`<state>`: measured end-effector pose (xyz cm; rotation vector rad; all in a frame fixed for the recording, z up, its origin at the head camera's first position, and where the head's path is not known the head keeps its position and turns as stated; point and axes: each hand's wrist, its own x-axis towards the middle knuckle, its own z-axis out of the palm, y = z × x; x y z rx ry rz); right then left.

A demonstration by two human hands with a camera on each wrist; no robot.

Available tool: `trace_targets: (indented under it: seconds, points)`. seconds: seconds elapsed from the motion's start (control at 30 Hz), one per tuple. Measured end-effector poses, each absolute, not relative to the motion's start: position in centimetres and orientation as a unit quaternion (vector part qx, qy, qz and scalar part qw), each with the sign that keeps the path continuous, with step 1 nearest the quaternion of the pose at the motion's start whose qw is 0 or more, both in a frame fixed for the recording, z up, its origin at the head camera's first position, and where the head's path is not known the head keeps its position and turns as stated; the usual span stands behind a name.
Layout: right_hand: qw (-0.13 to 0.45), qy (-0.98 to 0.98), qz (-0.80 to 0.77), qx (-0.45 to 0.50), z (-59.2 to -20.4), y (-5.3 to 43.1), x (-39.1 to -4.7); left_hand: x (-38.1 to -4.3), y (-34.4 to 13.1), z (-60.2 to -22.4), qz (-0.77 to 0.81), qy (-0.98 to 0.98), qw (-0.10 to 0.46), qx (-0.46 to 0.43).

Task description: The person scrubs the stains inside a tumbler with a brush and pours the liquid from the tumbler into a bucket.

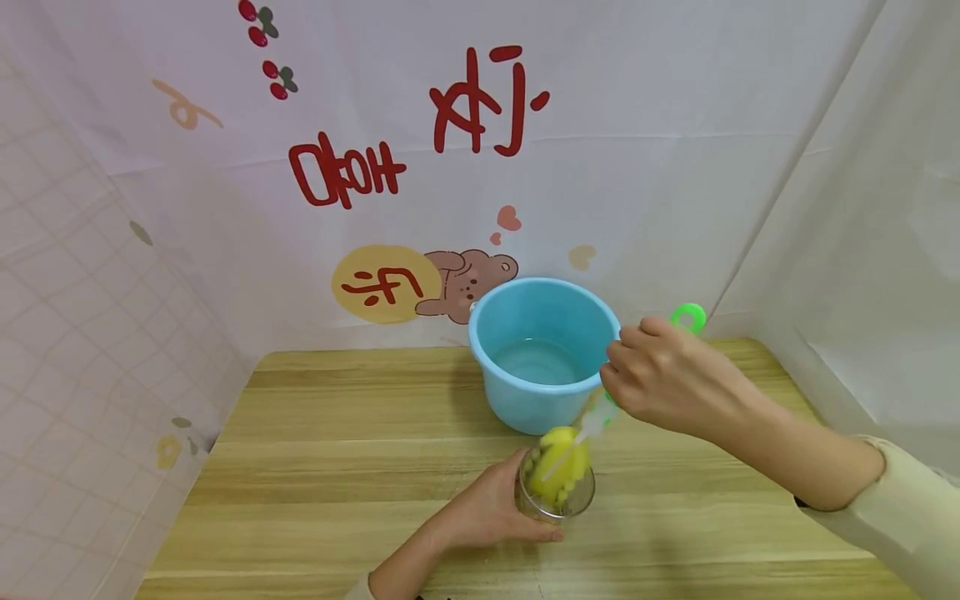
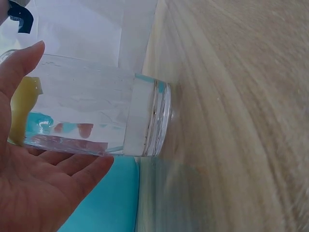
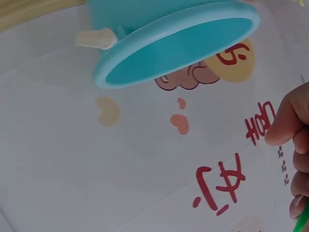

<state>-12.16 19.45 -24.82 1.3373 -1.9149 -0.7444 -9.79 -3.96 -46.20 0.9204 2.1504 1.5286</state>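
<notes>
In the head view my left hand (image 1: 491, 504) grips a clear glass (image 1: 577, 498) near the table's front. The left wrist view shows the thumb and fingers round the glass (image 2: 91, 104), its thick base close to the tabletop. My right hand (image 1: 648, 371) holds a bottle brush by its green handle (image 1: 688, 317). The yellow sponge head (image 1: 558, 467) of the brush is at the mouth of the glass, partly inside it. In the right wrist view my right hand (image 3: 297, 150) has its fingers curled, with a bit of green handle (image 3: 303, 220) below.
A light blue bucket (image 1: 517, 404) with shallow water in it stands behind the glass on the wooden table (image 1: 337, 467). White cloth walls (image 1: 675, 167) with red characters and a cartoon bear rise at the back and sides.
</notes>
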Motion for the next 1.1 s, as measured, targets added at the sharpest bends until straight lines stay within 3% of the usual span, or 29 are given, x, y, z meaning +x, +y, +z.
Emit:
trace_targets:
  seconds: [0.73, 1.1]
  points:
    - [0.336, -0.745, -0.272, 0.508, -25.2, 22.2, -12.9, -9.6, -4.0, -46.0, 0.541, 0.760, 0.162, 0.323]
    - [0.367, -0.729, -0.220, 0.534, -25.2, 22.8, -11.6, -9.8, -4.1, -46.3, 0.525, 0.773, 0.156, 0.322]
